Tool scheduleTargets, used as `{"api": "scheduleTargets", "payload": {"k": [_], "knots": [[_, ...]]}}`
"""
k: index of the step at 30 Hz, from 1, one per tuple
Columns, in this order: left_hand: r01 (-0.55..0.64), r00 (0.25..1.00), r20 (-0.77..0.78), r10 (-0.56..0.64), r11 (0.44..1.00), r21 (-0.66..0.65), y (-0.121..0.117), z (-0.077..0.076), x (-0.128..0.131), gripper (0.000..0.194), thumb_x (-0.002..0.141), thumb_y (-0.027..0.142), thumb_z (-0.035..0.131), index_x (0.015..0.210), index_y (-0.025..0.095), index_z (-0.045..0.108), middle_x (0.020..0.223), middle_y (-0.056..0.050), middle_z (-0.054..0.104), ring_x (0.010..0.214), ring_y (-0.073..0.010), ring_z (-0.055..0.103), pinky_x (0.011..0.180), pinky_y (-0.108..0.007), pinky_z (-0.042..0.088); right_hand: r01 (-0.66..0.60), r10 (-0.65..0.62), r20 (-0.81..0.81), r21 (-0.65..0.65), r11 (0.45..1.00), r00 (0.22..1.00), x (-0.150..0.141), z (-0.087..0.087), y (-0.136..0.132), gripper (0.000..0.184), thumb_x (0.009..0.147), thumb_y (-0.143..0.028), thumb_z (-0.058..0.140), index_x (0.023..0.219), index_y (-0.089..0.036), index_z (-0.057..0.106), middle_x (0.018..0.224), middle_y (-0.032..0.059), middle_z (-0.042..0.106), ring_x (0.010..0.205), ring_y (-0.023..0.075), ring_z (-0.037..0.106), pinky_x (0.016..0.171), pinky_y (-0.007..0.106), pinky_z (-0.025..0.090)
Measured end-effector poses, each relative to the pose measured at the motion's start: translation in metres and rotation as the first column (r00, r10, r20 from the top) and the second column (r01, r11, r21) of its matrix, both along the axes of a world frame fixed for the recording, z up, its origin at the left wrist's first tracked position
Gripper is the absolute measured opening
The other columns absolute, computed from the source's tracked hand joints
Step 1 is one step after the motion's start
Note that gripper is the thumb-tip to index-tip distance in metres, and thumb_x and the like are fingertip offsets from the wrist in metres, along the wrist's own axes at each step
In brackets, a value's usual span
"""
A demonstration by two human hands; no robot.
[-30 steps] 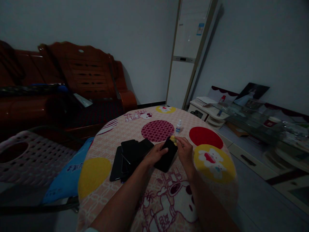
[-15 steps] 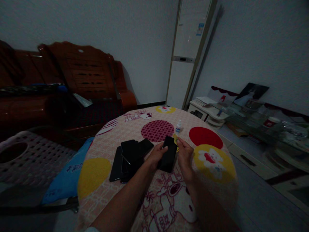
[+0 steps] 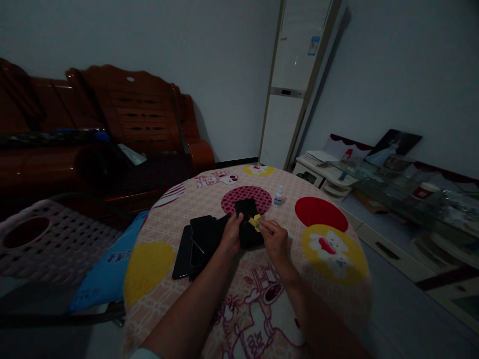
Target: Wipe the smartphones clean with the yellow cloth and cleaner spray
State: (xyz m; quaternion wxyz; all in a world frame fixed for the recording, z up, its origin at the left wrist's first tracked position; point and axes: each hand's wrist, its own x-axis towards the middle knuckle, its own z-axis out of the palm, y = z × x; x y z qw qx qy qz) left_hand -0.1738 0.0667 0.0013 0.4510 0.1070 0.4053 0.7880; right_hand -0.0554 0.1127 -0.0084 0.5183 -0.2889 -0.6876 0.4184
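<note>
My left hand [image 3: 232,233] grips the left edge of a black phone [image 3: 247,207], thumb on its near side. Pinched in the fingers of my right hand [image 3: 275,238] is a small yellow cloth [image 3: 256,222], which lies against the phone's dark face. Left of my hands, several dark phones and tablets [image 3: 183,254] overlap in a loose pile. A small white bottle [image 3: 278,196] with a blue label stands upright beyond my right hand.
The round table wears a patterned cloth [image 3: 209,199]. A woven chair [image 3: 63,244] with a blue cushion [image 3: 108,269] is at left, a wooden sofa [image 3: 138,109] behind. A low cabinet [image 3: 377,239] with cluttered glass shelving runs along the right, near a tall white air conditioner [image 3: 280,119].
My right hand has brought the yellow cloth leftward from the phone's right edge onto its face. My left hand and the phone have shifted slightly left and turned.
</note>
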Motion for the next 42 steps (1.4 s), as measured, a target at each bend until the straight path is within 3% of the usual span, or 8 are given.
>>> {"api": "scheduleTargets", "payload": {"k": [6, 11, 16, 20, 26, 29, 36, 42], "knots": [[-0.172, 0.984, 0.050, 0.171, 0.985, 0.019, 0.002, 0.002, -0.013, 0.022, 0.074, 0.026, 0.070, 0.093, 0.016, 0.064, 0.073, -0.001, 0.069, 0.062, -0.0153, 0.065, 0.064, -0.027, 0.053, -0.083, 0.083, 0.000, 0.025, 0.996, 0.997, 0.001, 0.002, -0.005, 0.019, 0.075, -0.019, 0.063, 0.087, -0.020, 0.077, 0.080, 0.0051, 0.070, 0.076, 0.0174, 0.065, 0.067, 0.026, 0.052], [-0.188, 0.981, 0.065, 0.185, 0.982, 0.032, 0.003, 0.002, -0.016, 0.021, 0.076, 0.026, 0.067, 0.095, 0.017, 0.063, 0.074, -0.001, 0.069, 0.063, -0.0156, 0.065, 0.066, -0.028, 0.053, -0.078, 0.078, -0.002, 0.008, 0.997, 0.997, 0.002, 0.001, -0.005, 0.017, 0.074, -0.021, 0.063, 0.084, -0.021, 0.077, 0.080, 0.0045, 0.071, 0.075, 0.0175, 0.065, 0.066, 0.026, 0.052], [-0.091, 0.996, 0.007, 0.091, 0.995, 0.030, 0.000, 0.000, -0.010, 0.024, 0.073, 0.029, 0.070, 0.092, 0.016, 0.063, 0.074, -0.002, 0.069, 0.062, -0.0160, 0.065, 0.065, -0.028, 0.052, -0.071, 0.070, -0.018, -0.041, 0.997, 0.997, 0.002, 0.002, -0.004, 0.019, 0.077, -0.023, 0.062, 0.089, -0.020, 0.077, 0.082, 0.0049, 0.071, 0.077, 0.0176, 0.065, 0.068, 0.027, 0.051], [0.072, 0.996, -0.055, -0.069, 0.997, 0.041, -0.002, 0.002, -0.002, 0.030, 0.069, 0.031, 0.075, 0.092, 0.015, 0.065, 0.079, -0.005, 0.071, 0.066, -0.0172, 0.066, 0.068, -0.029, 0.053, 0.000, -0.002, -0.039, -0.059, 0.998, 0.999, 0.003, 0.003, -0.002, 0.021, 0.079, -0.026, 0.061, 0.092, -0.019, 0.076, 0.087, 0.0058, 0.072, 0.080, 0.0187, 0.066, 0.073, 0.030, 0.052], [0.299, 0.950, -0.101, -0.296, 0.954, 0.013, -0.007, 0.008, 0.005, 0.039, 0.066, 0.031, 0.078, 0.099, 0.013, 0.067, 0.092, -0.010, 0.073, 0.079, -0.0222, 0.069, 0.075, -0.030, 0.052, 0.101, -0.106, -0.079, -0.063, 0.993, 0.991, 0.009, -0.001, 0.009, 0.026, 0.080, -0.031, 0.059, 0.096, -0.017, 0.075, 0.094, 0.0080, 0.072, 0.087, 0.0201, 0.066, 0.080, 0.033, 0.052], [0.343, 0.932, -0.118, -0.341, 0.939, -0.008, -0.007, 0.009, 0.006, 0.038, 0.066, 0.031, 0.078, 0.098, 0.012, 0.068, 0.093, -0.011, 0.072, 0.081, -0.0231, 0.069, 0.076, -0.031, 0.052, 0.122, -0.130, -0.089, -0.092, 0.988, 0.988, 0.011, -0.003, 0.014, 0.028, 0.079, -0.032, 0.060, 0.097, -0.017, 0.075, 0.096, 0.0084, 0.072, 0.088, 0.0205, 0.066, 0.082, 0.033, 0.052], [0.083, 0.994, -0.073, -0.084, 0.996, -0.016, -0.002, 0.001, -0.002, 0.031, 0.068, 0.032, 0.075, 0.093, 0.014, 0.065, 0.082, -0.007, 0.071, 0.070, -0.0181, 0.067, 0.070, -0.029, 0.052, -0.032, 0.023, -0.055, -0.169, 0.985, 0.998, 0.003, -0.006, 0.004, 0.027, 0.077, -0.031, 0.063, 0.097, -0.018, 0.075, 0.090, 0.0054, 0.073, 0.082, 0.0190, 0.066, 0.075, 0.031, 0.053], [-0.173, 0.984, -0.044, 0.173, 0.985, 0.008, -0.001, 0.003, -0.013, 0.028, 0.072, 0.036, 0.071, 0.093, 0.019, 0.063, 0.080, -0.002, 0.070, 0.071, -0.0172, 0.067, 0.069, -0.029, 0.051, -0.094, 0.088, -0.041, -0.179, 0.979, 0.995, -0.002, -0.011, -0.003, 0.024, 0.075, -0.029, 0.065, 0.094, -0.021, 0.076, 0.090, 0.0044, 0.074, 0.083, 0.0195, 0.067, 0.074, 0.030, 0.053]]}}
